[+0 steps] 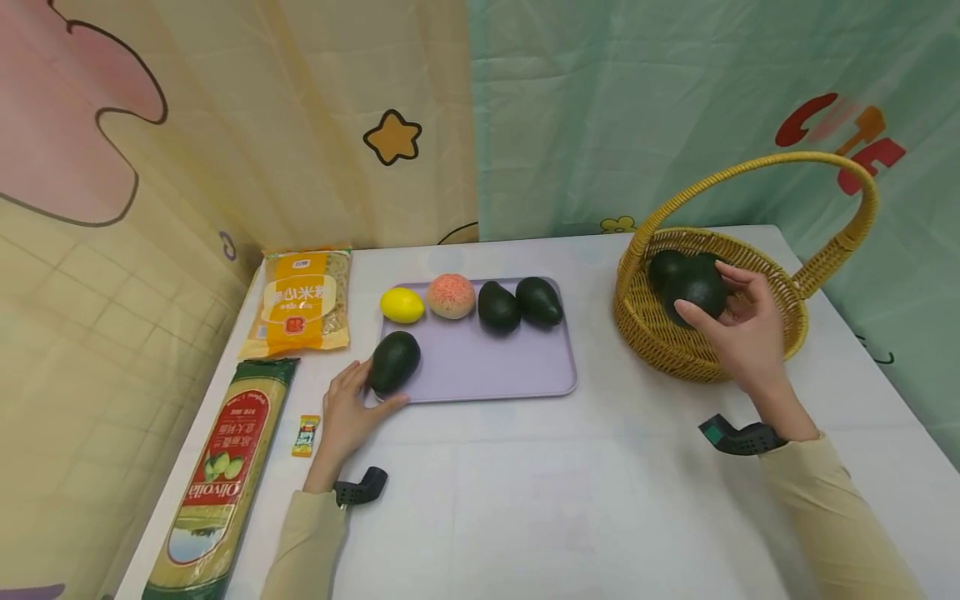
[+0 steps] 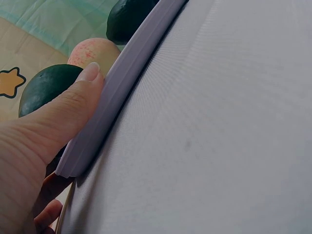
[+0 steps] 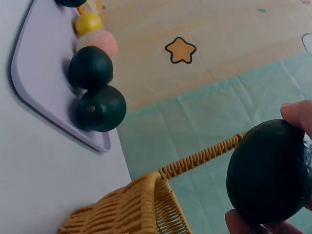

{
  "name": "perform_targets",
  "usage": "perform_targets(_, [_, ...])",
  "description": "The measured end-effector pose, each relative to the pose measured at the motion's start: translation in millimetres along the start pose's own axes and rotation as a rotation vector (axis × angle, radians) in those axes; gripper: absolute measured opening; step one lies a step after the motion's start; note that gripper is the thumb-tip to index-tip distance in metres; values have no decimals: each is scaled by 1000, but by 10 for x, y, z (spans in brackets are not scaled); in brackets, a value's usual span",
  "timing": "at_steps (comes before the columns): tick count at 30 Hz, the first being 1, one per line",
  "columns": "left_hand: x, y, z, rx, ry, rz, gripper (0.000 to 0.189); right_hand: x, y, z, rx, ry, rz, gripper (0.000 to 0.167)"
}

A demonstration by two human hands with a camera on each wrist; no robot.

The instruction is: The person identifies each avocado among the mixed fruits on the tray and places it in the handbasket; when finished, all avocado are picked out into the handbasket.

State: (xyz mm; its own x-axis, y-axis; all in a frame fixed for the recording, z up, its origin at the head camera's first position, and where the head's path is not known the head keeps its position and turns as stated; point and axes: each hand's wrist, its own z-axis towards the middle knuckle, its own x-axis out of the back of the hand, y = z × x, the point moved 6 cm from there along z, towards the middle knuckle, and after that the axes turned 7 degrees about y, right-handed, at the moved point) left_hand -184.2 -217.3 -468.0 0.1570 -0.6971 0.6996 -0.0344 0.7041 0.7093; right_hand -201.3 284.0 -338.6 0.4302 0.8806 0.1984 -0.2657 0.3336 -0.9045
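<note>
In the head view my right hand grips a dark green avocado between thumb and fingers, over the wicker basket. The right wrist view shows the same avocado in that grip. Behind it in the basket lies at least one more avocado, partly hidden. My left hand rests at the near left corner of the lilac tray, thumb along the front rim, other fingers at the left side. Next to these fingers sits an avocado; whether they touch it I cannot tell.
Along the tray's back lie a lemon, a peach and two avocados. At left are a grain bag, a long spaghetti pack and a small wrapped packet. The basket's tall handle arches above it.
</note>
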Motion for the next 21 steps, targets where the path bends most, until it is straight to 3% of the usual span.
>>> perform_targets(9, [2,12,-3,4,-3,-7,92,148,249,232,-142,-213,-329,70])
perform_targets(21, [3,-6,-4,9,-4,12,93,173,503,401,-203,-445,-536,85])
